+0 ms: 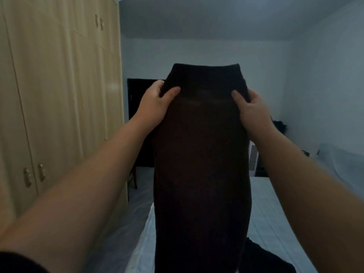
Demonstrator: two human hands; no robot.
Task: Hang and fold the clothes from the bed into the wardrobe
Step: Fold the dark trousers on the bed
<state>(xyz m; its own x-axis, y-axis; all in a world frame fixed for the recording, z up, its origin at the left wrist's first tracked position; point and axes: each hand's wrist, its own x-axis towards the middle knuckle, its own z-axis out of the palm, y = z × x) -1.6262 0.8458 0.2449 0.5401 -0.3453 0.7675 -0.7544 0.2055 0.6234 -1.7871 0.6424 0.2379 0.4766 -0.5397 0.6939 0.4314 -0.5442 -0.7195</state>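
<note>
You hold one dark knitted garment (pixel 201 154) up in front of you, and it hangs long and straight from its waistband down over the bed (pixel 275 223). Your left hand (pixel 155 103) grips the band's left edge, thumb curled across the front and fingers hidden behind the cloth. Your right hand (pixel 251 109) grips the right edge the same way, thumb on the front. Both arms are stretched forward.

One more dark piece of clothing (pixel 266 261) lies on the bed's near end, just right of the hanging garment's lower part. The bed is covered in a pale sheet and runs away from you toward the far wall.

One tall light-wood wardrobe (pixel 59 95) fills the left side, its doors closed; four metal handles show, two high and two low. A dark doorway (pixel 137 125) stands at the far end beside it. No writing or label can be read anywhere.
</note>
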